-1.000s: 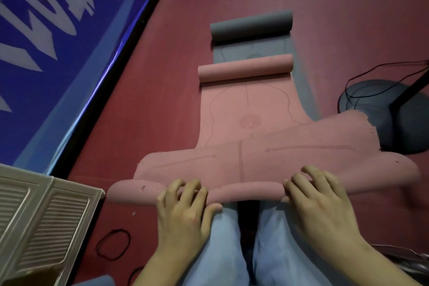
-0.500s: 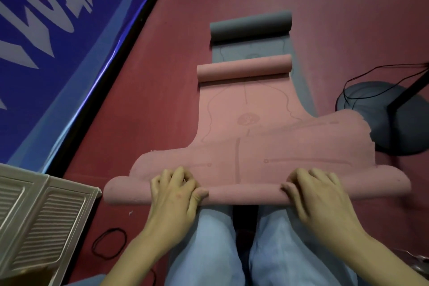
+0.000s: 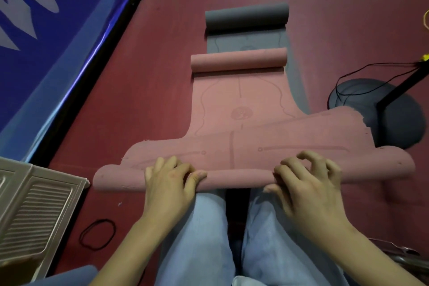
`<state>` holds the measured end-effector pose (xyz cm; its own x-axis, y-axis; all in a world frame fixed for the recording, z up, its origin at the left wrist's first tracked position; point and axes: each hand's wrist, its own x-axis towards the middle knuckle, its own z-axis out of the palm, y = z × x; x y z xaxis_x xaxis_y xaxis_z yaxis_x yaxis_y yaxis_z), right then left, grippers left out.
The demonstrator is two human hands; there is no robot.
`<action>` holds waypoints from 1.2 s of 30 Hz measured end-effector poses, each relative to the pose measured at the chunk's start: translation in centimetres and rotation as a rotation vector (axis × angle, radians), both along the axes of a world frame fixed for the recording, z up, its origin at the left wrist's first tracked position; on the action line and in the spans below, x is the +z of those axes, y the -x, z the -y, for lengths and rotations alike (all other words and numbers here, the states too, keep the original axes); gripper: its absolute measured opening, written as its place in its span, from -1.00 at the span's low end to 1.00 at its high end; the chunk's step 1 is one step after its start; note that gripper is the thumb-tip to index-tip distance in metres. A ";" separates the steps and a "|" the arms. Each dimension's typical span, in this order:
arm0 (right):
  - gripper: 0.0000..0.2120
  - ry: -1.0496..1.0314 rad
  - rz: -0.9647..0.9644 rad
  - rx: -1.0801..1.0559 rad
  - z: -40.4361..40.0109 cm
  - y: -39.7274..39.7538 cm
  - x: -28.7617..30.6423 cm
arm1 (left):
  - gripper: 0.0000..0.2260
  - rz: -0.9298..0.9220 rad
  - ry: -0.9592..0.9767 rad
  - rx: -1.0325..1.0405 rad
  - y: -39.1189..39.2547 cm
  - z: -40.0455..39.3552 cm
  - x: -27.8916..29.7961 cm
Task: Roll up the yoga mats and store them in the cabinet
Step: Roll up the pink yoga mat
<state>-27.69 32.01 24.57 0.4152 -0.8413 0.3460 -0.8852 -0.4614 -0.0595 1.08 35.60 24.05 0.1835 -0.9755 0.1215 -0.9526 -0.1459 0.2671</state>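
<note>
Fingers [image 3: 178, 166] of the left hand [image 3: 170, 187] curl over the top of the started roll, thumb pressed along its near face, so that hand grips the near end of the pink foam yoga mat [image 3: 241, 146]. The right hand [image 3: 308, 190] arches over the same roll, its thumb at the near face; the fingertips look partly lifted off the surface, so its hold seems lighter, though the curl is round the roll. That roll lies crosswise on the dark red floor [image 3: 139, 100], just beyond the knees in pale blue trousers [image 3: 202, 239], under both palms, and sticks out well past each hand. Ahead of the fingers the flat part of the mat runs away to a second curled end, and beyond it a grey yoga mat [image 3: 246, 17] lies partly under it, its own far end rolled. The likely trouble: with the hands near the middle and the ends unsupported, the roll may loosen or cone to one side, and uneven pressure from the lighter right hand would skew it. The curled far end could also spring back. A pale slatted cabinet panel [image 3: 34, 204] sits at the left, near a black elastic band [image 3: 97, 234].
</note>
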 end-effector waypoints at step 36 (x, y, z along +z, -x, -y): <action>-0.63 -0.074 -0.041 -0.061 5.0 -2.6 -0.4 | -0.72 0.012 0.172 -0.073 -0.2 3.7 0.2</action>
<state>-25.07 27.04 24.16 0.3755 -0.8880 0.2654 -0.9138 -0.4026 -0.0543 1.28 31.88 24.29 0.1099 -0.9507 0.2899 -0.9623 -0.0288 0.2705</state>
